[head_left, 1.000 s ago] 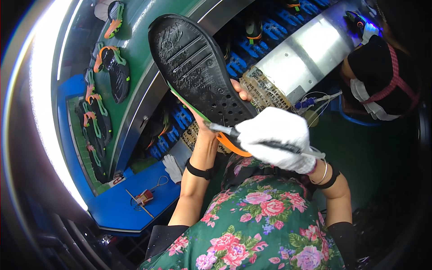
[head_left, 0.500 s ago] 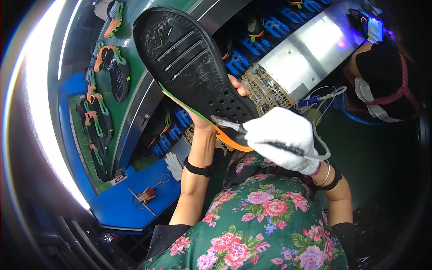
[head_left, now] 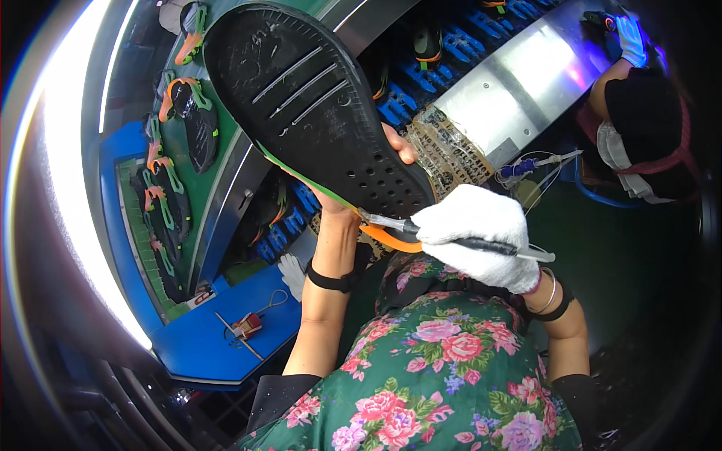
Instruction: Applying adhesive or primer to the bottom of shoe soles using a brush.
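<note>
My bare left hand grips a sandal from beneath, its fingertips curling over the far edge. The sandal's broad black face is toward me, with shiny wet-looking streaks, long grooves and a cluster of small round holes. Along its near edge runs a green and orange strap. In a white glove, my right hand is closed round a slim brush with a dark handle and a pale rear end. The brush tip meets the sandal's near edge beside the orange part.
At left, several similar sandals lie on a green conveyor. A blue shelf holds a small red device and a white glove. A metal panel stretches away at right, where a co-worker's gloved hand works.
The sandal has shifted slightly left and up in my left hand. My brush tip has moved from the black face down to the edge by the orange strap.
</note>
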`<control>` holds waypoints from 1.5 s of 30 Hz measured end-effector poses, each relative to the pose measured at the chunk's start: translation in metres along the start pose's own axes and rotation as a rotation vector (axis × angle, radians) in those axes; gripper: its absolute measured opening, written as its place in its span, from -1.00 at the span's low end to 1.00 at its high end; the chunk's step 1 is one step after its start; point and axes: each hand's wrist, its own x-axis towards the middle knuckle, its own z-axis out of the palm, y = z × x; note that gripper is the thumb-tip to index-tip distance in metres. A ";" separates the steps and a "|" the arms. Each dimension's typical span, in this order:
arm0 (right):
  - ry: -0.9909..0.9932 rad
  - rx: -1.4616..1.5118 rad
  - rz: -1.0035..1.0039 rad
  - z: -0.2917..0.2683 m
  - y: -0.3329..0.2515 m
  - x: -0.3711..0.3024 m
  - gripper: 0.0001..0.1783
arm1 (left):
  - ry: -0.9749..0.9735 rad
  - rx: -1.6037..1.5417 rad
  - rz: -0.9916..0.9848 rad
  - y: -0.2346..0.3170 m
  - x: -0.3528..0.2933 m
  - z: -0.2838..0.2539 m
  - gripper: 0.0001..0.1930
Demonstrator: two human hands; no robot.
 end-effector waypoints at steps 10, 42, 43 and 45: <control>0.001 -0.028 0.018 -0.002 -0.004 -0.007 -0.78 | -0.057 0.080 -0.001 0.004 0.000 -0.001 -0.19; -0.028 -0.203 -0.268 0.008 -0.024 -0.013 -0.68 | -0.066 0.072 0.086 -0.007 0.008 0.001 -0.05; -0.031 -0.202 -0.268 0.005 -0.024 -0.013 -0.68 | -0.064 0.071 0.087 -0.007 0.008 0.000 -0.05; -0.062 -0.251 -0.257 -0.003 -0.022 -0.014 -0.68 | -0.052 0.035 0.052 -0.006 0.008 -0.002 -0.05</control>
